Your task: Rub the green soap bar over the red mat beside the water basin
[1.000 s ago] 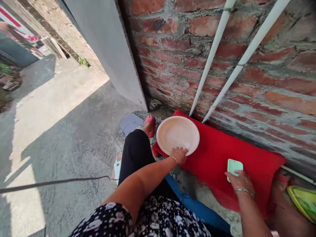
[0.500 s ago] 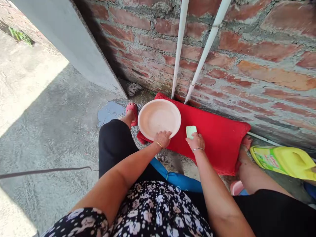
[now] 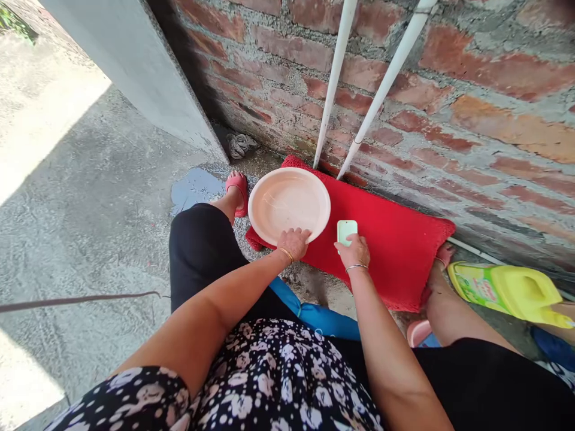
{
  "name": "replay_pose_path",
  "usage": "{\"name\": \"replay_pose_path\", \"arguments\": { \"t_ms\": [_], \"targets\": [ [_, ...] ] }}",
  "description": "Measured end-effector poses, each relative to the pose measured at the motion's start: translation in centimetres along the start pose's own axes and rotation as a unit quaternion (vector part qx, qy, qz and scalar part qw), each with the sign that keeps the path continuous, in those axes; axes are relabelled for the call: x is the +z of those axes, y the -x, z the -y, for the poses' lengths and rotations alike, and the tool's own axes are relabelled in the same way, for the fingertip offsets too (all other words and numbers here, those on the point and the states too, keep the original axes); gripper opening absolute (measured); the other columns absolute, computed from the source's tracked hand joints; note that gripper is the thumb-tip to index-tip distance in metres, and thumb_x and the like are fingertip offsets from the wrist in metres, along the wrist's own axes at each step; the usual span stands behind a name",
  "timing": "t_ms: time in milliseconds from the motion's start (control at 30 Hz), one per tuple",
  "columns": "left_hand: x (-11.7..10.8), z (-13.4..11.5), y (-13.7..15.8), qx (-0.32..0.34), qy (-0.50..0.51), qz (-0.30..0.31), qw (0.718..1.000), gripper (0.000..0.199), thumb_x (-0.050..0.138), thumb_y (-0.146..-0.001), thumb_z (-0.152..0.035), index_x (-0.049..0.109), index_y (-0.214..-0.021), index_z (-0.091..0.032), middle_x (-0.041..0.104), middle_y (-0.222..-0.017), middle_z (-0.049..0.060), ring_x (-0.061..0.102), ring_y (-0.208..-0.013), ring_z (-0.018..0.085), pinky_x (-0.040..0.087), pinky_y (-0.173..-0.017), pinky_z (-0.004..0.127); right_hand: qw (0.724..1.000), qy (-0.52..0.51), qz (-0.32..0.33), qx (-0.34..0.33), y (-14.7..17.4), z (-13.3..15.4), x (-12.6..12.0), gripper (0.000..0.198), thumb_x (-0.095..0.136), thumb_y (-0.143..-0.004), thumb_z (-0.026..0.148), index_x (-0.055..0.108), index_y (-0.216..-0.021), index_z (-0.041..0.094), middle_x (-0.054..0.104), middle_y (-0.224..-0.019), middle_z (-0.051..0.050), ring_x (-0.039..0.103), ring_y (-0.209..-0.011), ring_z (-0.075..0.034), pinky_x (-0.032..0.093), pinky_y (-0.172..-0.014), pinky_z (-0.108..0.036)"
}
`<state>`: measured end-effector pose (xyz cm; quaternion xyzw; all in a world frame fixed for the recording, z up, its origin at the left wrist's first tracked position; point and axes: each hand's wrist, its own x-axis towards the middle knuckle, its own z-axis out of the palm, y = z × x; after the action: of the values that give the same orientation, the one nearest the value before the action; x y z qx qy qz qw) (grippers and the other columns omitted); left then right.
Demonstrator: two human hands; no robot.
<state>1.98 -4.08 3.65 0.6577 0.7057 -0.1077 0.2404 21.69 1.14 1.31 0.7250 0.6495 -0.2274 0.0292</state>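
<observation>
A pale pink plastic basin (image 3: 290, 197) rests on the left end of a red mat (image 3: 390, 233), tilted slightly. My left hand (image 3: 293, 243) grips its near rim, fingers reaching over to the inside. A little water seems to lie in the bottom. To the right, my right hand (image 3: 354, 250) is closed round a pale green rectangular scrub brush (image 3: 347, 230) with a small hole at its far end. The brush is held over the mat; its underside is hidden, so I cannot tell whether it touches.
A brick wall (image 3: 449, 114) with two white pipes (image 3: 335, 84) rises behind the mat. Right of it lies a yellow detergent jug (image 3: 507, 287). A grey rag (image 3: 241, 145) and a puddle (image 3: 193, 188) are at the left, near a grey slab (image 3: 148, 78).
The view has shifted slightly. Light streaks now show inside the basin, like moving water. Both hands keep their holds on the basin and the brush.
</observation>
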Motion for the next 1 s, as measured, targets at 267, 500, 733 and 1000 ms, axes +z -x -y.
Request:
{"name": "replay_pose_path", "arguments": {
  "t_ms": [267, 500, 733, 1000],
  "targets": [
    [-0.1, 0.0, 0.0, 0.002, 0.003, 0.005, 1.000, 0.038, 0.045, -0.089, -0.035, 0.044, -0.127, -0.029, 0.055, -0.117, 0.006, 0.049, -0.108, 0.025, 0.037, -0.088, 0.040, 0.992, 0.020, 0.002, 0.126, 0.6, -9.3, -2.3, 0.046, 0.065, -0.072, 0.047, 0.060, -0.107, 0.019, 0.057, -0.107, -0.012, 0.058, -0.097, -0.026, 0.044, -0.082, -0.035],
    [-0.3, -0.2, 0.0, -0.005, 0.012, 0.011, 1.000, 0.039, 0.046, -0.088, -0.035, 0.044, -0.127, -0.029, 0.055, -0.117, 0.006, 0.048, -0.109, 0.025, 0.037, -0.089, 0.040, 0.981, -0.016, -0.055, 0.185, -0.3, -10.6, -3.6, 0.050, 0.068, -0.068, 0.052, 0.060, -0.105, 0.019, 0.058, -0.108, -0.015, 0.057, -0.099, -0.028, 0.044, -0.082, -0.037],
    [-0.4, 0.0, 0.1, 0.002, -0.004, 0.011, 1.000, 0.039, 0.046, -0.088, -0.034, 0.044, -0.126, -0.029, 0.055, -0.116, 0.007, 0.048, -0.108, 0.024, 0.037, -0.088, 0.040, 0.999, -0.034, 0.021, 0.027, -4.2, 2.1, -1.2, 0.046, 0.062, -0.075, 0.049, 0.057, -0.110, 0.020, 0.055, -0.111, -0.012, 0.055, -0.098, -0.024, 0.041, -0.082, -0.034],
    [-0.5, 0.0, 0.0, 0.003, 0.006, 0.012, 1.000, 0.039, 0.046, -0.088, -0.032, 0.045, -0.127, -0.029, 0.056, -0.116, 0.006, 0.049, -0.106, 0.024, 0.037, -0.089, 0.040, 0.983, -0.008, -0.016, 0.182, -3.1, -9.4, -4.4, 0.049, 0.065, -0.071, 0.048, 0.060, -0.107, 0.016, 0.058, -0.105, -0.014, 0.058, -0.096, -0.027, 0.045, -0.081, -0.037]
  ]
}}
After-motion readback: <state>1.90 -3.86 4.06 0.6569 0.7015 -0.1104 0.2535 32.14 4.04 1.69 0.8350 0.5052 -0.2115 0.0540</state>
